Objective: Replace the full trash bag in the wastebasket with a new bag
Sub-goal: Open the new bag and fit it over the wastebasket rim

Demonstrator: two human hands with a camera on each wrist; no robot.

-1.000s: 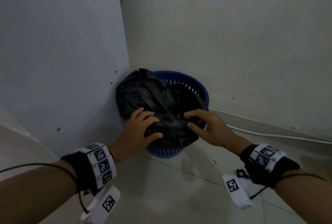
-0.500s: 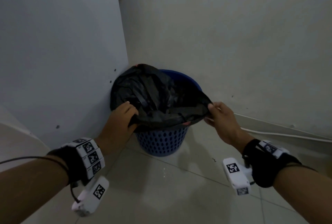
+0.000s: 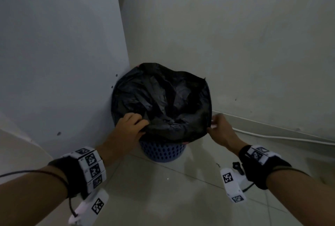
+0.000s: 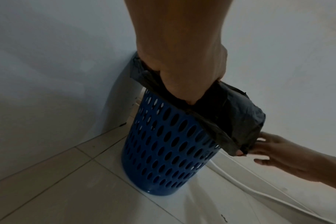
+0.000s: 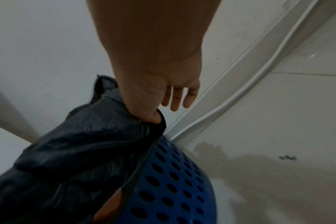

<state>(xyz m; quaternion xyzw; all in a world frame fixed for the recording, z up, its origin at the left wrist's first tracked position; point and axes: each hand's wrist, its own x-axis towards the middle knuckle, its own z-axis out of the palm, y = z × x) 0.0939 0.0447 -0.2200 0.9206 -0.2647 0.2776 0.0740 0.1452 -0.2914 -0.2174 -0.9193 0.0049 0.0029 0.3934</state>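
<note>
A blue perforated wastebasket (image 3: 162, 153) (image 4: 169, 145) (image 5: 175, 181) stands in the corner of two walls. A black trash bag (image 3: 161, 98) (image 4: 234, 115) (image 5: 77, 151) is spread over its mouth, crumpled inside. My left hand (image 3: 130, 126) (image 4: 182, 72) grips the bag's near left edge. My right hand (image 3: 219, 127) (image 4: 269, 153) (image 5: 157, 97) pinches the right edge between thumb and forefinger, its other fingers loose. The basket's rim is hidden under the plastic.
Grey walls (image 3: 235, 35) meet right behind the basket. A white cable (image 3: 272, 135) (image 5: 240, 94) runs along the skirting at the right. The tiled floor (image 3: 163, 193) stretches out in front. A small dark speck (image 5: 288, 157) lies on the tiles.
Both hands have moved apart from the middle of the bag to its edges, pulling the black plastic wide over the basket's mouth.
</note>
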